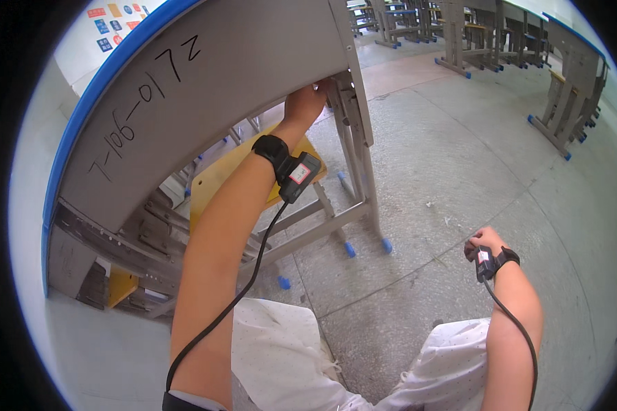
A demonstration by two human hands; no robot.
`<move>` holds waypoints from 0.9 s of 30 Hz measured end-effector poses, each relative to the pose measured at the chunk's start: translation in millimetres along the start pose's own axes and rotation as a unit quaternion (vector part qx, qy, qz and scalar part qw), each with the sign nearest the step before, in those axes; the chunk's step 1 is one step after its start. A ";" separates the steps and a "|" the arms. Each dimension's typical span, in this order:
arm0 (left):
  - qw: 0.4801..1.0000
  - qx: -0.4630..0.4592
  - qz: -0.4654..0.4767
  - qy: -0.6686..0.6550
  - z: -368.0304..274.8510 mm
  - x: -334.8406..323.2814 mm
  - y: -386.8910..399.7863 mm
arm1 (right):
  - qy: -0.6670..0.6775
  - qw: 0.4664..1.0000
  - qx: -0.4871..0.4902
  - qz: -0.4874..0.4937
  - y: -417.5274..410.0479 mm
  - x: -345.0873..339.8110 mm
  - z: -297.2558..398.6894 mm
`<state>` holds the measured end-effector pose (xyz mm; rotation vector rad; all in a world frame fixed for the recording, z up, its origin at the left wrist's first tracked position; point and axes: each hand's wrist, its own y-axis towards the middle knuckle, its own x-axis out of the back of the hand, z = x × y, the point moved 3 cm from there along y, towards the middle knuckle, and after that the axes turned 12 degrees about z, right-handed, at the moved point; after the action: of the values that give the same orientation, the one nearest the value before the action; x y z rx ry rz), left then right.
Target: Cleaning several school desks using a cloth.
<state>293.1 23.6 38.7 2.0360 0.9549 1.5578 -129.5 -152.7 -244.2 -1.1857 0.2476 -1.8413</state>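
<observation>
My left hand reaches under the grey front panel of a school desk, close to the top of its metal leg frame. The fingers are partly hidden, so I cannot tell whether they grip anything. The panel bears handwriting and has a blue edge. My right hand hangs low over the speckled floor with curled fingers; what lies inside them cannot be told. Each wrist carries a black strap with a small cabled device. Behind my left forearm shows a yellow wooden stool seat.
Metal desk legs with blue foot caps stand ahead. More desks line the upper right and the back of the room. A wall runs along the left. Small scraps lie on the floor.
</observation>
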 end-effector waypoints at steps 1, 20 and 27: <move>1.000 0.017 0.019 0.004 0.0 -3.6 1.9 | 0.010 1.000 0.000 0.004 -3.9 1.3 -7.1; 0.993 0.063 0.100 0.022 -7.9 3.8 15.5 | 0.006 1.000 -0.004 -0.004 -1.5 -10.7 42.2; 0.997 0.053 0.059 0.016 1.4 -1.0 16.6 | 0.000 1.000 0.001 -0.003 -1.2 -9.2 44.4</move>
<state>298.8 11.7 48.8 2.1827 0.9632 1.6368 -93.2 -132.3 -226.2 -1.1862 0.2415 -1.8464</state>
